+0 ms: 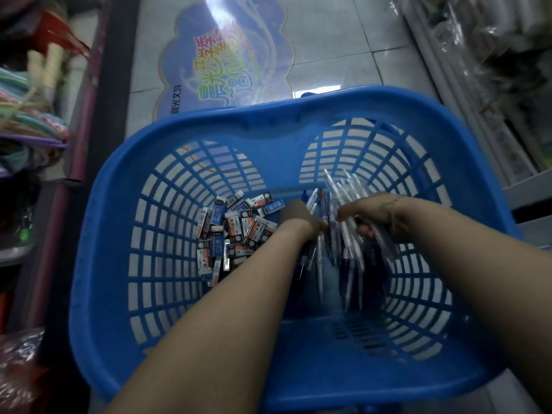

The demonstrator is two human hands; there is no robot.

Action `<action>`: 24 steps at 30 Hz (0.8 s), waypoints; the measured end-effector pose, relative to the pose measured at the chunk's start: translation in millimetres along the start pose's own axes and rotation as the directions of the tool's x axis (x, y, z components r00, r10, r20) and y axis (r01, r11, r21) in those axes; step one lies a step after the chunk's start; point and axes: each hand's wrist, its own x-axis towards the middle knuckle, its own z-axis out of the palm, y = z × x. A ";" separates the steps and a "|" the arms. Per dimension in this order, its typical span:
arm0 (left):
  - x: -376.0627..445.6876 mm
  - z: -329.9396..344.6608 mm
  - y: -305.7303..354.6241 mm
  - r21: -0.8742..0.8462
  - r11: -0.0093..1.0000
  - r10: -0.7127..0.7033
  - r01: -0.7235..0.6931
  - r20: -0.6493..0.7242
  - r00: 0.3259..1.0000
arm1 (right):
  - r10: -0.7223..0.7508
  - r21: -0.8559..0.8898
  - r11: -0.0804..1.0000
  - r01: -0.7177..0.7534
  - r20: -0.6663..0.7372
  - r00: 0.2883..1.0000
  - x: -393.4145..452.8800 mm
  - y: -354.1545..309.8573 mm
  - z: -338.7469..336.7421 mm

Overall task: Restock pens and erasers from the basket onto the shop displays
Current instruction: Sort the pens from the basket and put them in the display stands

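Both hands reached into the blue slatted plastic basket; the left hand and right hand gripped white-barrelled pens; small boxed erasers lay just beside.

place: shop aisle | signs: blue basket of stock, tiled floor, promo floor sticker, packed shelves

Floor sticker: "晨光文具", upside down.
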 end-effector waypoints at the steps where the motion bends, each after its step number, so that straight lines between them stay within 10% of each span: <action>1: -1.8 2.3 -0.2 -0.001 1.000 -0.010 0.010 -0.016 1.000 | 0.005 -0.013 1.000 -0.005 0.024 1.000 -5.2 -1.0 -4.2; 12: -13.1 26.7 7.5 0.133 0.990 0.048 -0.037 -0.085 0.995 | -0.091 -0.153 0.985 0.075 -0.099 0.991 -35.8 -6.6 -11.2; 24: -35.0 -3.4 -14.1 -0.460 0.873 0.122 -0.164 -0.120 0.985 | -0.167 -0.041 0.986 0.163 -0.108 0.980 -41.0 -5.7 -14.4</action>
